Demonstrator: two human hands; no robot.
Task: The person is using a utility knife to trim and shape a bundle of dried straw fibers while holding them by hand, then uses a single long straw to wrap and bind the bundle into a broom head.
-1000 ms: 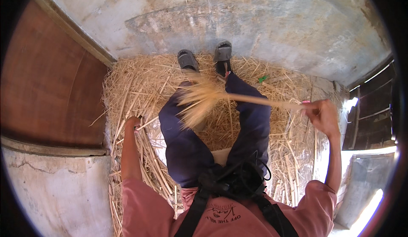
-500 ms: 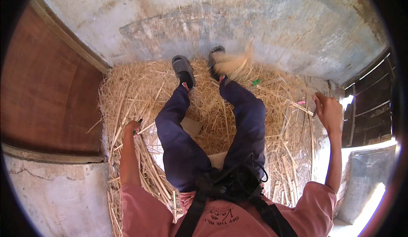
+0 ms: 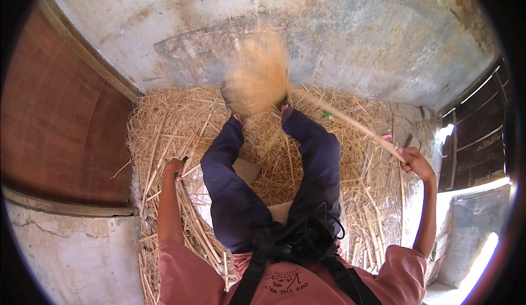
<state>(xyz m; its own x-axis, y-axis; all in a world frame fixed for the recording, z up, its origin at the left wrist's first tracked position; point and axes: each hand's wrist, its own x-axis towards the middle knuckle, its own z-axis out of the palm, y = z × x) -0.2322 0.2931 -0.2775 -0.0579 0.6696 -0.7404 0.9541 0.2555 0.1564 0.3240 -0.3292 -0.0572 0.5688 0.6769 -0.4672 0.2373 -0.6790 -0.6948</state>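
My right hand (image 3: pixel 417 162) grips the near end of a long pale stalk (image 3: pixel 356 125), its fingers and thumb closed on it. The stalk slants away to the far left. At its far end a broad tan head (image 3: pixel 257 69) is smeared by motion, so its shape is unclear. That head covers much of my shoes and part of the wall behind them. On the left, my left hand (image 3: pixel 174 168) is closed around a small dark green object (image 3: pixel 184 160). Only bits of it show beside the fingers, too little to tell its kind.
Dry straw (image 3: pixel 175 119) lies over the floor around my legs (image 3: pixel 230 190). A stained wall (image 3: pixel 372 36) rises ahead, with a brown panel (image 3: pixel 66 113) at left and dark slats (image 3: pixel 479 130) at right. A flat, light brown piece (image 3: pixel 246 171) lies between my legs.
The stalk's blurred head has swept left and up, from by my right shoe to across both shoes and the wall. My right hand has dropped slightly nearer; my left hand has barely shifted.
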